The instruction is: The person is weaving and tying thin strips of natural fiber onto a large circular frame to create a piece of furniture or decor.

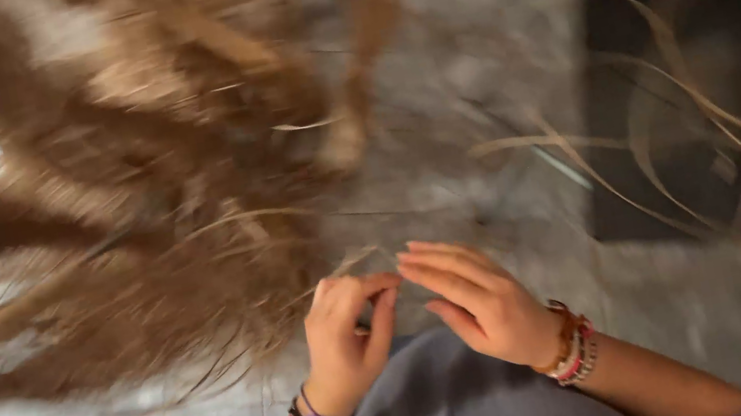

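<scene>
No packages, labels, signs or screens show anywhere in this view; the picture is blurred, so small print cannot be made out.

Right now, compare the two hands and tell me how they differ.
The left hand is curled, its fingers pinching a thin tan dried-leaf strand; the right hand is flatter, fingers stretched out. The left wrist wears thin dark and red cords; the right wears chunkier, multicoloured beaded bracelets. Both hover close together over the grey lap.

A single head-worn camera looks steeply down from close above the person's lap, facing forward over the grey stone floor (468, 69). The view is blurred; the heap of dry brown leaf strips (108, 214) fills the upper left.
</scene>
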